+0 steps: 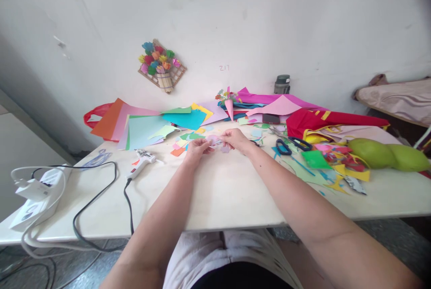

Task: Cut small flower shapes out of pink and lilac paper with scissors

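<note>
My left hand [199, 149] is closed at the middle of the table, its thumb and fingers pinching a small pale purple paper piece [213, 138]. Close beside it on the right, my right hand [233, 140] is pinched at the same small paper; what exactly lies between its fingertips is too small to tell. Small coloured paper scraps [184, 142] lie around and behind both hands. Another light purple scrap [225, 149] is just below my right fingertips. A white glue gun [139, 165] lies left of my hands.
Large coloured sheets [144, 129] lie at the back left. A pink paper cone with flowers [229, 108] stands behind my hands. At right are blue-handled scissors [283, 146], a red cloth [303, 123] and a green cushion-like object [372, 153]. A power strip [37, 197] with cables is left.
</note>
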Available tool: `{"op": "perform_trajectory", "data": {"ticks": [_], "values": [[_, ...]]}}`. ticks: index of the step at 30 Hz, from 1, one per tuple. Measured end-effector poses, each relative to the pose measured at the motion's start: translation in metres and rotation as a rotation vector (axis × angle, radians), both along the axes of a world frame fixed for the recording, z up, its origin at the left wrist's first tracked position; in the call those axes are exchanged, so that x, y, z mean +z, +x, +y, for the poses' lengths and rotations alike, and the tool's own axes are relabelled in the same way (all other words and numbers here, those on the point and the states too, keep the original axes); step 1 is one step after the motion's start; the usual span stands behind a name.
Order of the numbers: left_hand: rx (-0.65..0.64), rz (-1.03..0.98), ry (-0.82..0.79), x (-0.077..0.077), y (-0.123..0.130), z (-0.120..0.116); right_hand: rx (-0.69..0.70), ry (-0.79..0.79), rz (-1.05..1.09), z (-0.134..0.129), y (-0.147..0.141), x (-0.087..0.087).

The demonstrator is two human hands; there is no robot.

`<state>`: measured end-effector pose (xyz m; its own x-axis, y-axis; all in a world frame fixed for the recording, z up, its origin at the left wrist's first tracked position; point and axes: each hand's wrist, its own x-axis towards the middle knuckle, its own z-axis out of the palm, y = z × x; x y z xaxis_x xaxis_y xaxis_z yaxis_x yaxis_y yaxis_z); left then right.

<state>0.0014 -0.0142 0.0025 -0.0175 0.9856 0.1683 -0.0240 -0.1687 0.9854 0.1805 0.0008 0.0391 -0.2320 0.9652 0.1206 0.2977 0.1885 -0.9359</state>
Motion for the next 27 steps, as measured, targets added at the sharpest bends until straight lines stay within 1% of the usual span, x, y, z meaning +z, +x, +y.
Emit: {"op": "perform_trajectory", "data": {"ticks": [2,5,7,9,11,16,22,27], "values": [[0.001,-0.042,-0.041,-0.001,-0.001,0.003,-0.147,0.071,-0.234,0.004,0.008,0.004],[0.008,-0.079,-0.061,-0.001,-0.001,0.003,-0.273,0.209,-0.749,0.006,0.022,0.013],[0.011,-0.094,-0.060,0.000,-0.001,0.002,-0.256,0.208,-1.002,0.005,0.030,0.019],[0.002,-0.116,-0.057,0.001,-0.001,0.001,-0.209,0.135,-1.141,0.004,0.034,0.024],[-0.016,-0.137,-0.055,0.001,-0.002,0.001,-0.177,0.081,-1.198,0.002,0.037,0.027],[-0.042,-0.186,-0.061,0.000,-0.003,0.001,-0.096,-0.021,-1.256,0.003,0.039,0.030],[-0.038,-0.233,-0.051,0.000,-0.002,0.001,-0.063,0.019,-1.269,0.003,0.038,0.027],[-0.064,-0.245,-0.062,0.001,-0.002,-0.001,-0.063,0.029,-1.279,0.002,0.039,0.024]]}}
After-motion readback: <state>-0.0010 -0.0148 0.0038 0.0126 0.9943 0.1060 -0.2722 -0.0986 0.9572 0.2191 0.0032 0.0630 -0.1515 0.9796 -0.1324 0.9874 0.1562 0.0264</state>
